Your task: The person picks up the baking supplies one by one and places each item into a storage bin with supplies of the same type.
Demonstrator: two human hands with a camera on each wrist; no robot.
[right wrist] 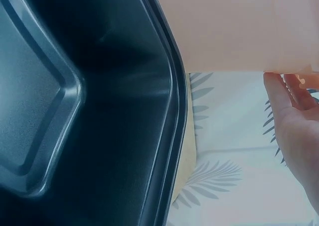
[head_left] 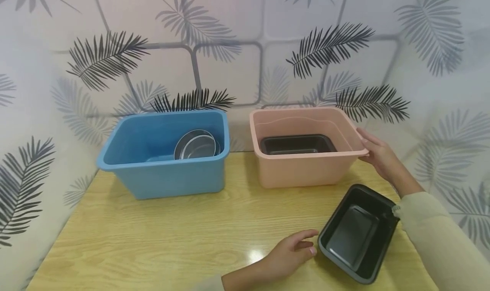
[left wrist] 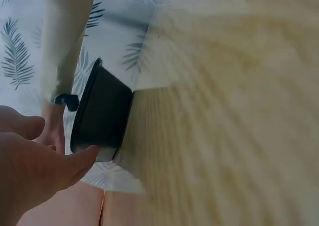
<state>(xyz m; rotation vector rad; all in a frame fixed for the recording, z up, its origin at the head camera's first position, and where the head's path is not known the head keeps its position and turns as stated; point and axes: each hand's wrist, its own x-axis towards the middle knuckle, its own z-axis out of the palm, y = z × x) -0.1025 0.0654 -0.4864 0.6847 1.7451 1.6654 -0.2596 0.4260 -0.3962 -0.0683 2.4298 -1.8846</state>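
A black rectangular baking pan lies on the wooden table, turned at an angle. Just left of its edge is my left hand, palm facing the pan, fingers extended and slightly bent, holding nothing. My right hand reaches past the pan, its fingertips touching the right rim of a pink tub. In the right wrist view the fingers look mostly straight against the tub's edge. Inside the tub is another black baking pan, partly hidden by the front wall.
At the back left of the table stands a blue tub holding round metal tins. Behind both tubs rises a wall with a leaf pattern. The right sleeve passes beside the pan's right side.
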